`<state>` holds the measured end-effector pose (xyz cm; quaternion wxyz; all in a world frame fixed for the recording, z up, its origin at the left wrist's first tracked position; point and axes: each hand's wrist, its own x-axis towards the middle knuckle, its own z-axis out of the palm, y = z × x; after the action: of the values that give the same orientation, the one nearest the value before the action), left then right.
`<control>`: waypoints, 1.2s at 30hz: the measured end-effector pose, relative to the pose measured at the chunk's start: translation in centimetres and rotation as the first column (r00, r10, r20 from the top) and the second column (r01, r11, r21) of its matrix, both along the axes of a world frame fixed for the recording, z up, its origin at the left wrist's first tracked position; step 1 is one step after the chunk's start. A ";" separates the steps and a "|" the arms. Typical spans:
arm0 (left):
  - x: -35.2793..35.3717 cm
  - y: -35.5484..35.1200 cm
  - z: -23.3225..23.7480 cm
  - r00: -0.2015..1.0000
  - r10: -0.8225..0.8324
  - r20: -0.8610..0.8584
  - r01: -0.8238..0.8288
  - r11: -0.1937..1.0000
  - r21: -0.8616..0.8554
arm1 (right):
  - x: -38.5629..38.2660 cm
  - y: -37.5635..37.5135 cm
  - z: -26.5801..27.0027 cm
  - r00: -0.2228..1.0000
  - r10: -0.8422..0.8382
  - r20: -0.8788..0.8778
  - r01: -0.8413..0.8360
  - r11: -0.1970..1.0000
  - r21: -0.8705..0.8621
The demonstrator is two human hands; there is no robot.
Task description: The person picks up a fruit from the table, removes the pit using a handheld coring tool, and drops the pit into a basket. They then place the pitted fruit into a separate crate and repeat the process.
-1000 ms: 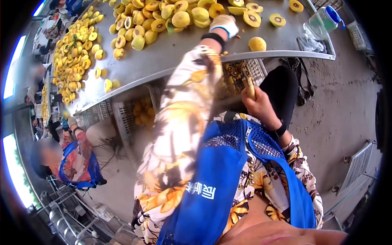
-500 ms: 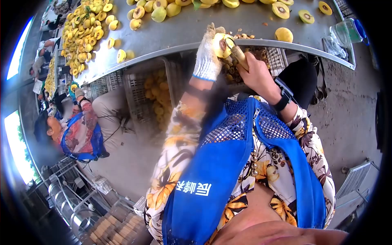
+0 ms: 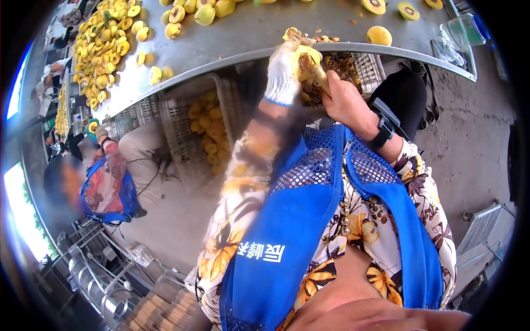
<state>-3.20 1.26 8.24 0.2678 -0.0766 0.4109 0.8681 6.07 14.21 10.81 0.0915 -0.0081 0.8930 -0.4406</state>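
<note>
In a white knit glove, my left hand [image 3: 282, 71] is closed around a yellow peach half [image 3: 313, 54] just beyond the table's front edge. My bare right hand [image 3: 348, 99] grips a pitting tool by its wooden handle [image 3: 319, 75]. The tool's working end meets the peach half near its middle; the blade itself is hidden in the fruit. Beneath both hands, brown pits [image 3: 345, 63] fill part of a white crate [image 3: 371, 71]. A few pit pieces [image 3: 326, 39] lie on the metal table [image 3: 237, 41] beside the glove.
Halved peaches [image 3: 110, 49] form a heap at the table's left, with more along its far side. One peach [image 3: 379, 36] sits near the edge. A plastic jar [image 3: 464, 30] stands at right. Another crate [image 3: 223, 110] holds peaches, beside a seated co-worker [image 3: 110, 182].
The peach half has turned in my left hand, so its pit no longer faces me. The tool has tipped more upright against it. The whole view has shifted slightly.
</note>
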 end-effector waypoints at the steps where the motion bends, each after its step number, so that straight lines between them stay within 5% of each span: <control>1: -0.3 -0.3 0.4 0.998 -0.066 0.006 0.066 0.997 -0.027 | 0.0 0.1 -0.1 1.000 0.022 0.008 -0.022 1.000 0.002; 3: -0.7 -1.6 0.5 0.956 -0.292 -0.030 0.289 0.955 -0.071 | 0.1 0.3 -0.4 0.997 0.060 0.045 -0.059 0.998 -0.012; 6: -1.7 -1.5 0.6 0.932 -0.359 0.045 0.362 0.922 -0.140 | -0.6 0.3 0.7 0.984 0.024 0.177 0.000 0.991 -0.132; 8: -0.2 -1.3 3.6 0.975 -0.188 -0.116 0.163 0.967 -0.196 | -0.6 0.5 -1.0 0.985 -0.051 0.165 0.083 0.978 -0.194; 10: 0.2 -0.3 3.4 0.995 0.039 0.091 -0.035 0.999 -0.040 | -0.8 0.2 0.5 0.960 -0.102 0.262 0.173 0.949 -0.264; 12: 1.1 0.1 1.4 0.975 0.139 -0.174 -0.179 0.954 -0.240 | -0.5 -0.3 -1.6 0.987 -0.077 0.141 0.110 0.964 -0.244; 16: 1.3 -0.1 -1.6 0.964 0.196 -0.178 -0.222 0.965 -0.138 | 0.2 -1.4 -2.7 0.983 -0.059 0.171 0.109 0.949 -0.297; 20: 1.7 0.3 -0.4 0.978 0.192 -0.082 -0.208 0.930 -0.303 | 0.3 -1.7 -2.2 0.956 -0.048 0.290 0.167 0.902 -0.399; 25: 1.1 1.0 -5.4 0.767 0.070 -0.637 -0.396 0.834 -0.385 | 0.6 -1.4 -4.2 0.929 -0.039 0.368 0.214 0.869 -0.447; 29: 1.2 1.1 -3.4 0.714 -0.090 -0.694 -0.388 0.775 -0.499 | 0.8 -1.3 -4.0 0.938 -0.028 0.345 0.199 0.859 -0.472; 31: 1.1 1.1 -2.9 0.610 -0.192 -0.769 -0.467 0.696 -0.545 | 0.7 -1.1 -2.9 0.896 0.044 0.441 0.259 0.756 -0.601; 33: 1.1 1.1 -2.5 0.727 -0.076 -0.683 -0.392 0.770 -0.503 | 0.6 -1.0 -1.8 0.861 0.115 0.495 0.307 0.657 -0.688; 34: 1.3 1.2 -1.5 0.880 0.066 -0.470 -0.273 0.881 -0.386 | 0.7 -0.9 -1.3 0.852 0.141 0.505 0.324 0.616 -0.718; 36: 1.5 1.3 -1.5 0.949 0.141 -0.280 -0.214 0.944 -0.250 | 0.8 -0.9 -1.2 0.837 0.177 0.517 0.341 0.570 -0.747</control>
<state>-1.66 2.51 6.79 0.1185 -0.0365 0.5509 0.8253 6.90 13.27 9.58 0.3028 0.1185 0.5219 -0.7886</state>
